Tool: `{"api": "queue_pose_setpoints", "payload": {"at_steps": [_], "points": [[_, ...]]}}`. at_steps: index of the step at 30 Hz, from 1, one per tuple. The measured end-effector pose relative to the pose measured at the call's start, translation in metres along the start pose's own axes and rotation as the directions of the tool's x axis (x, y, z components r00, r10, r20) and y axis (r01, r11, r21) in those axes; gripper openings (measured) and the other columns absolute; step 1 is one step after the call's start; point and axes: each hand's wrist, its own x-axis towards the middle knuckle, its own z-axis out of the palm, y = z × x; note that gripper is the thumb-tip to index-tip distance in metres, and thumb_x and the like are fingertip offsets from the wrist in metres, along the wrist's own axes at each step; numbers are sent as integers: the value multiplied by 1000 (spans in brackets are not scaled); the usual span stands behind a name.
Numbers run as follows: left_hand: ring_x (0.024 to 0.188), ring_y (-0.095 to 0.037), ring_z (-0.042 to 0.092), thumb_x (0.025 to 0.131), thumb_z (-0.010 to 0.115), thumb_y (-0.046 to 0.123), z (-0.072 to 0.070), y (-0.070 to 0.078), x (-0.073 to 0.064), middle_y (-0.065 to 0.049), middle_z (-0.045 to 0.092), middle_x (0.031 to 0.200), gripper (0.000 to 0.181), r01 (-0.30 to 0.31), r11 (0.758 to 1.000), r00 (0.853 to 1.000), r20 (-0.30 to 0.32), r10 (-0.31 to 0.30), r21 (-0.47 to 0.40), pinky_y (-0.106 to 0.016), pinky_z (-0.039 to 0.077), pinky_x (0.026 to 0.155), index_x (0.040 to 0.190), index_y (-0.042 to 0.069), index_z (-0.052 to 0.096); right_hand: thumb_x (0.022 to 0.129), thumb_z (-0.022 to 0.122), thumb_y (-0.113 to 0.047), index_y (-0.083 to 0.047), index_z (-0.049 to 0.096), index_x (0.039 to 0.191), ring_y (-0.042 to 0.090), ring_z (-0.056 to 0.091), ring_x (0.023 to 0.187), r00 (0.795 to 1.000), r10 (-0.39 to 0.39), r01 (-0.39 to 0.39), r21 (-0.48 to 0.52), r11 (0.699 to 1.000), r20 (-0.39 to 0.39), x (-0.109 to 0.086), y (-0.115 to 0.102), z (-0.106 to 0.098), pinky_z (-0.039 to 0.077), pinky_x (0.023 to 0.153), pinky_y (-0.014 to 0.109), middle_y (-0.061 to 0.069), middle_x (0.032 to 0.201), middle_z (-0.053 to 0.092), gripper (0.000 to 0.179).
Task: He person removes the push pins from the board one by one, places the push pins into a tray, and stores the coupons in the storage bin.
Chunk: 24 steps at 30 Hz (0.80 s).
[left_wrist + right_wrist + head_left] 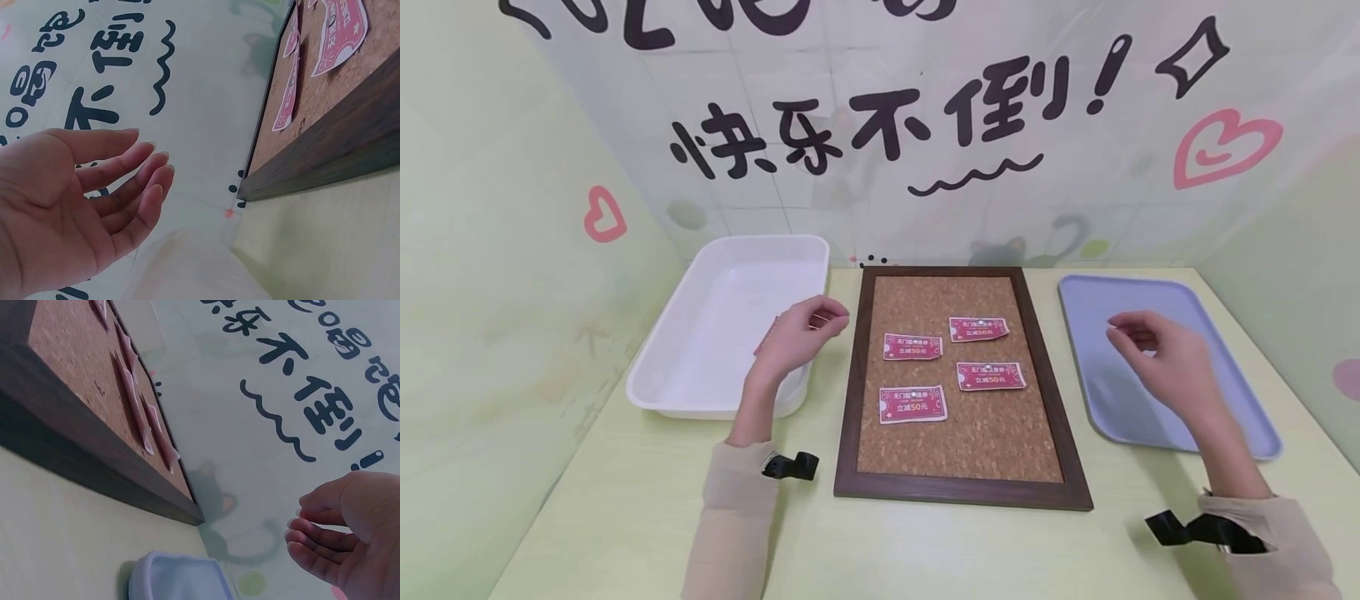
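My left hand (799, 335) hovers over the right side of a white plastic tub (658, 367), its fingers loosely bent and nothing between them. Partly hidden behind that hand, a sliver of a pink paper coupon (765, 336) shows in the tub. Above a blue tray (1112, 417) hangs my right hand (1172, 358), also loosely curled and holding nothing. Between the hands lies a cork board (955, 450) in a dark wooden frame. Several pink coupons are on it: upper right (978, 329), upper left (912, 347), middle right (990, 376) and lower left (913, 405). Small pale pin heads show on them.
The pale table (790, 542) carries the tub at left, the board in the middle and the blue tray at right. A printed backdrop (865, 225) with dark lettering stands behind, and pale green side walls (497, 292) flank the table.
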Motion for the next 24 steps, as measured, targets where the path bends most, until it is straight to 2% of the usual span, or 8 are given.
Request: {"api": "queue_pose_setpoints", "payload": {"at_steps": [2,4,9,12,17,24], "points": [[98,-25,64,100,65,20,5,2,0,-9,69,105,20,1,1000,999,42,-1,10,-38,51,85,113,5,68,94,68,-3,6,69,112,-19,52,79,999,-38,38,16,999,9,0,-7,5,41,72,3,19,94,71,20],[99,-24,63,100,65,20,11,3,1,-8,68,105,20,-7,1000,996,91,6,10,-39,51,86,113,5,68,94,67,-3,7,68,112,-18,52,81,997,-68,67,30,997,27,0,-13,10,42,73,4,21,94,71,20],[98,-24,62,99,65,14,25,5,4,-8,68,104,22,-32,999,982,184,29,13,-38,51,86,115,-1,67,94,68,-3,5,69,110,-11,54,83,992,-110,109,20,994,67,0,-31,26,44,73,7,16,93,71,18],[97,-24,62,98,64,10,30,5,4,-11,68,102,21,-47,999,974,221,43,14,-37,52,85,114,-4,66,94,69,-2,3,69,109,1,59,81,986,-126,123,30,992,107,-1,-41,40,46,72,11,11,92,71,16],[91,-24,64,98,65,11,37,5,5,-14,69,98,15,-63,998,954,295,54,22,-32,53,79,107,-1,67,93,69,1,4,69,107,17,64,79,971,-149,138,68,988,188,-5,-56,63,52,68,20,7,91,70,15],[84,-21,63,96,68,13,44,5,5,-8,68,91,11,-49,997,930,367,22,63,-29,51,73,100,2,68,92,70,2,3,69,108,16,64,76,959,-150,125,115,985,241,-5,-75,85,54,64,26,6,91,70,16]]}}
